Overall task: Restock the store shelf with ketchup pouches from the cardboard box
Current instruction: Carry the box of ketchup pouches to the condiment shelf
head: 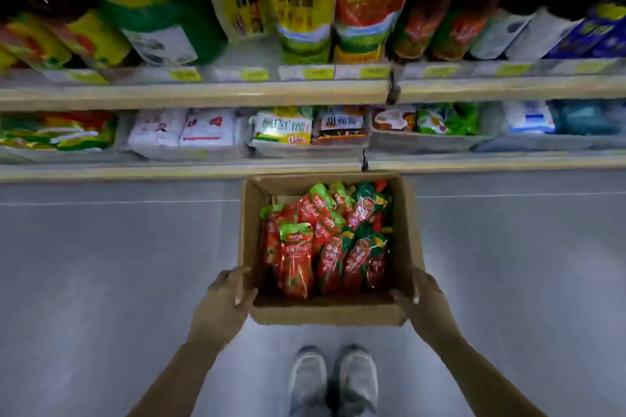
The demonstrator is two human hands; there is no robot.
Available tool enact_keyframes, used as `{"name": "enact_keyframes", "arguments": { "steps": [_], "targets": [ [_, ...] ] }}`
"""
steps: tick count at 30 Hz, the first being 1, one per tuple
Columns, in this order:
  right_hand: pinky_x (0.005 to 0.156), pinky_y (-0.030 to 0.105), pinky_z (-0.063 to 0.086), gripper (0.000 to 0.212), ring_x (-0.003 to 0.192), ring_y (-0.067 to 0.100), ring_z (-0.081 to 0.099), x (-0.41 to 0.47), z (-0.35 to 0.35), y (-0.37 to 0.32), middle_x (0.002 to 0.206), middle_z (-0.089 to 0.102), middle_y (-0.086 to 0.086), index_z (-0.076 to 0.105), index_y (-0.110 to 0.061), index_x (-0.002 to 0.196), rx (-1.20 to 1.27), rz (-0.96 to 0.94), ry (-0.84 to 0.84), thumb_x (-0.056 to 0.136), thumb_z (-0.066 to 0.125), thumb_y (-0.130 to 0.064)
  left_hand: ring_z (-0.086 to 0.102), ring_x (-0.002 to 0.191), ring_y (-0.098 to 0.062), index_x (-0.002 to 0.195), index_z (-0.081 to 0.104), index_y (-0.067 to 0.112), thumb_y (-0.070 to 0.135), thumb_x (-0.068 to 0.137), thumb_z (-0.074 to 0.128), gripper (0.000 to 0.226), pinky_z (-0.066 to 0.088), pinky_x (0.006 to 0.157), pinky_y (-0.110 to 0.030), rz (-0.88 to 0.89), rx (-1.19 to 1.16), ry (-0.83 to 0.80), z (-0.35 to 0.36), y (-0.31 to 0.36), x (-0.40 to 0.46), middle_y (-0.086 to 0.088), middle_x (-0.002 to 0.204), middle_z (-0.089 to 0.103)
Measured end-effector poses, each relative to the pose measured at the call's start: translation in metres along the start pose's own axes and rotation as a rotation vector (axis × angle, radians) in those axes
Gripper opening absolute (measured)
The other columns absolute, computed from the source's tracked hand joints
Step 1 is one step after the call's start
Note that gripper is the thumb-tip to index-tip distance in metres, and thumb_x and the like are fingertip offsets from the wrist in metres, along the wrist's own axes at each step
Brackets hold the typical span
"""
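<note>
The ketchup pouches point(325, 240) are lying heaped in the open cardboard box point(330, 313), red and green film catching the light; they are likely soft, slippery and light singly, best pinched at a flat top seal. Filled, the box is probably weighty, its walls stiff. The left hand point(227, 296) is gripping its near-left corner, thumb over the rim beside the pouches; the right hand point(420, 298) is clasping the near-right corner likewise. Beyond the fingertips, the store shelf point(189, 95) is waiting, packed with bags.
</note>
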State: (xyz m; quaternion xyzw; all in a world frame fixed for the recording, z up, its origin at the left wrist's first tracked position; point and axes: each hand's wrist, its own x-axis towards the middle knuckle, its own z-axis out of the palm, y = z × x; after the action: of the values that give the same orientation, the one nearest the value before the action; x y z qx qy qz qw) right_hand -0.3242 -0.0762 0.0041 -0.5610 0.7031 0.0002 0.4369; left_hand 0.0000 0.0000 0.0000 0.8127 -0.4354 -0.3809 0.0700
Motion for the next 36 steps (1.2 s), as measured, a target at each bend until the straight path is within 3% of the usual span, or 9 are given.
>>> {"name": "enact_keyframes", "arguments": {
  "steps": [3, 6, 9, 12, 16, 20, 24, 28, 36],
  "targets": [
    [0.094, 0.051, 0.046, 0.068, 0.120, 0.035, 0.044, 0.053, 0.032, 0.031, 0.140, 0.041, 0.011, 0.026, -0.031, 0.141, -0.004, 0.006, 0.120, 0.083, 0.062, -0.026, 0.045, 0.123, -0.031, 0.142, 0.033, 0.028, 0.035, 0.088, 0.057, 0.059, 0.047, 0.091, -0.046, -0.030, 0.131, 0.105, 0.044, -0.028, 0.040, -0.008, 0.145, 0.035],
    [0.095, 0.056, 0.044, 0.079, 0.126, 0.037, 0.040, 0.093, 0.053, 0.059, 0.149, 0.030, 0.005, 0.007, -0.046, 0.140, -0.044, 0.061, 0.161, 0.084, 0.060, -0.032, 0.039, 0.128, -0.038, 0.146, 0.004, 0.041, 0.037, 0.089, 0.056, 0.078, 0.043, 0.098, -0.051, -0.053, 0.113, 0.059, 0.087, -0.048, 0.072, -0.010, 0.152, 0.020],
    [0.091, 0.055, 0.045, 0.087, 0.118, 0.041, 0.049, 0.114, 0.070, 0.082, 0.147, 0.036, 0.009, -0.010, -0.052, 0.138, -0.059, 0.015, 0.165, 0.087, 0.058, -0.030, 0.051, 0.117, -0.040, 0.142, -0.003, 0.046, 0.011, 0.091, 0.053, 0.084, 0.043, 0.096, -0.049, 0.001, -0.023, 0.144, 0.104, -0.062, 0.096, -0.018, 0.141, 0.039],
    [0.082, 0.054, 0.049, 0.086, 0.097, 0.045, 0.060, 0.125, 0.077, 0.096, 0.123, 0.057, 0.025, -0.020, -0.058, 0.131, -0.120, -0.030, 0.202, 0.093, 0.044, -0.016, 0.060, 0.098, -0.036, 0.141, -0.003, 0.049, -0.003, 0.088, 0.045, 0.089, 0.048, 0.087, -0.045, 0.038, 0.033, 0.194, 0.102, -0.072, 0.107, -0.020, 0.119, 0.058],
    [0.075, 0.047, 0.050, 0.086, 0.086, 0.043, 0.061, 0.125, 0.059, 0.094, 0.105, 0.062, 0.029, -0.018, -0.057, 0.130, -0.132, -0.037, 0.186, 0.091, 0.040, -0.007, 0.062, 0.079, -0.031, 0.144, 0.001, 0.041, -0.003, 0.088, 0.046, 0.085, 0.049, 0.076, -0.039, 0.064, 0.046, 0.180, 0.083, -0.062, 0.102, -0.021, 0.103, 0.065],
    [0.081, 0.050, 0.052, 0.089, 0.094, 0.043, 0.060, 0.126, 0.027, 0.077, 0.119, 0.059, 0.024, -0.012, -0.060, 0.132, -0.166, -0.083, 0.150, 0.087, 0.038, -0.002, 0.063, 0.089, -0.038, 0.147, 0.004, 0.030, -0.003, 0.087, 0.048, 0.082, 0.049, 0.084, -0.045, 0.081, 0.139, 0.108, 0.051, -0.039, 0.107, -0.021, 0.111, 0.064],
    [0.073, 0.043, 0.054, 0.090, 0.089, 0.040, 0.061, 0.106, -0.006, 0.070, 0.106, 0.062, 0.022, -0.010, -0.068, 0.124, -0.220, -0.047, 0.088, 0.084, 0.039, -0.005, 0.061, 0.095, -0.036, 0.148, -0.001, 0.028, 0.001, 0.087, 0.049, 0.083, 0.049, 0.082, -0.039, 0.063, 0.237, -0.039, 0.019, -0.010, 0.093, -0.020, 0.118, 0.061],
    [0.072, 0.035, 0.049, 0.071, 0.095, 0.037, 0.060, 0.052, -0.034, 0.080, 0.110, 0.062, 0.017, 0.014, -0.048, 0.140, -0.202, 0.108, 0.015, 0.086, 0.041, -0.011, 0.061, 0.082, -0.031, 0.148, -0.003, 0.027, 0.001, 0.084, 0.050, 0.087, 0.049, 0.069, -0.035, 0.058, 0.350, -0.179, -0.004, 0.029, 0.062, -0.019, 0.099, 0.063],
    [0.079, 0.036, 0.050, 0.056, 0.099, 0.035, 0.059, -0.070, -0.099, 0.123, 0.114, 0.061, 0.018, 0.028, -0.034, 0.141, -0.111, 0.297, 0.032, 0.089, 0.039, -0.015, 0.054, 0.058, -0.022, 0.147, 0.007, 0.034, -0.007, 0.080, 0.048, 0.088, 0.040, 0.049, -0.026, 0.097, 0.382, -0.308, -0.010, 0.117, -0.019, -0.014, 0.076, 0.061]
  ]
}}
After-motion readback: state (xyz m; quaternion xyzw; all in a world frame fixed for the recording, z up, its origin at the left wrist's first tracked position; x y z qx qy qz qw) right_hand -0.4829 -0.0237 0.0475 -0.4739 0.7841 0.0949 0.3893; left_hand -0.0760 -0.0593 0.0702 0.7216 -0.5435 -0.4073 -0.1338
